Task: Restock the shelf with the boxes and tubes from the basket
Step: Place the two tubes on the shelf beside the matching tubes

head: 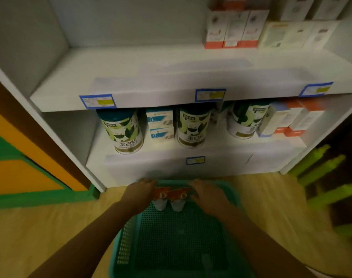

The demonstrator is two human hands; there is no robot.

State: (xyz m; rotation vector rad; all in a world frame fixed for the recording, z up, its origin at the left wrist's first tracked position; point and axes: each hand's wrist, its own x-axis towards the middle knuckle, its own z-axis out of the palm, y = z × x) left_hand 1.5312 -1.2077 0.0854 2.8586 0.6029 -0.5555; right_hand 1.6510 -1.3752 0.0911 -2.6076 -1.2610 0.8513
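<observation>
The left hand point(142, 190) curls its fingers over one tube point(160, 198), and the right hand point(208, 195) closes on the second tube point(178, 199) beside it. Both tubes are orange-red with white caps (print blurred), held at the far end of the green basket point(122, 241), below the white shelf point(171, 167).

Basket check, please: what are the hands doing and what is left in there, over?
Both hands in the green basket, left hand and right hand each closing on an orange-and-white tube. Grip unconfirmed. Basket otherwise looks empty. Upper shelf wide open, nothing blocking.
</observation>
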